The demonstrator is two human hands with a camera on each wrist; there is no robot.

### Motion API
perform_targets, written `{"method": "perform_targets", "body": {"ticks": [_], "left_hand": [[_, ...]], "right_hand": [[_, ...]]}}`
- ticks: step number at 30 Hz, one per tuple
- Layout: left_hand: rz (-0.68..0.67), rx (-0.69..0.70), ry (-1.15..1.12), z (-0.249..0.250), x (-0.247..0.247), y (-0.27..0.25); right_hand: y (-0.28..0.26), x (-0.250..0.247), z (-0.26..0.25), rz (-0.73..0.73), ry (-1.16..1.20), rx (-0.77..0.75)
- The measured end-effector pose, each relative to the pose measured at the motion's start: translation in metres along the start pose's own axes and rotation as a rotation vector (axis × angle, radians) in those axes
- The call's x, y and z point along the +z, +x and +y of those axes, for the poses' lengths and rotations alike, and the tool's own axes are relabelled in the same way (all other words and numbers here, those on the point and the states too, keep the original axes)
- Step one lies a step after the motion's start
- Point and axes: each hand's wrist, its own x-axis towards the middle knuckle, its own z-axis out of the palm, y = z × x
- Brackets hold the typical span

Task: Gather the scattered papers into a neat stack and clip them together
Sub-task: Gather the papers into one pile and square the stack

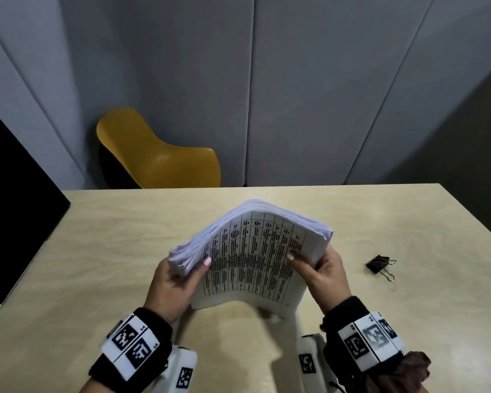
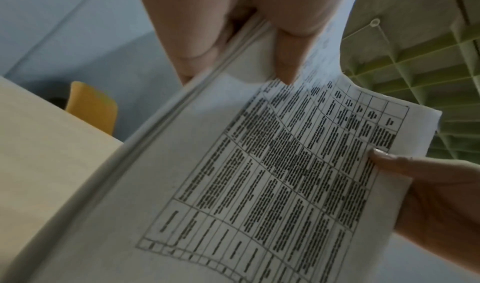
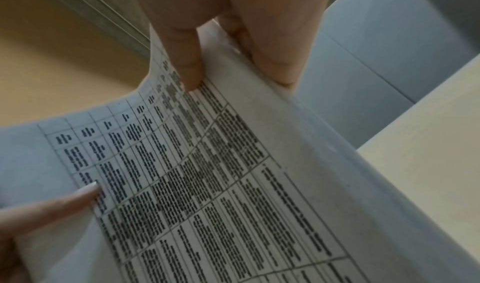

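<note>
A thick stack of white papers [image 1: 253, 256] printed with a table is held up off the wooden table [image 1: 97, 251], bowed upward in the middle. My left hand [image 1: 179, 276] grips its left edge, thumb on the top sheet, fingers beneath. My right hand [image 1: 321, 268] grips the right edge the same way. The sheets fan slightly at the far edges. In the left wrist view the stack [image 2: 259, 174] fills the frame, with my left hand [image 2: 233, 41] pinching its edge. In the right wrist view my right hand [image 3: 221, 41] pinches the stack [image 3: 221, 174]. A black binder clip [image 1: 380, 265] lies on the table to the right.
A yellow chair [image 1: 156, 154] stands behind the table's far edge. A black object [image 1: 14, 199] stands by the table's left side. Grey wall panels [image 1: 295, 80] rise behind.
</note>
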Motion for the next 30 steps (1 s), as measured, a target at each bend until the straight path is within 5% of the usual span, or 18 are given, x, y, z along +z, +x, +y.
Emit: {"method": "perform_targets", "body": {"ticks": [3,7,13,17,30], "left_hand": [[0.049,-0.065,-0.085,0.007,0.005,0.0],[0.056,0.012,-0.092,0.015,0.004,0.001],[0.309,0.271,0.009,0.023,0.0,0.003],[0.308,0.526,0.32,0.03,-0.005,0.009],[0.152,0.424,0.436,0.036,-0.01,0.005]], "right_hand": [[0.0,0.006,-0.002,0.041,-0.012,-0.024],[0.001,0.01,-0.011,0.06,0.02,-0.099],[-0.004,0.017,-0.026,0.223,-0.182,-0.407],[0.001,0.017,-0.037,0.227,-0.561,-0.619],[-0.003,0.016,-0.042,0.147,-0.622,-0.555]]}}
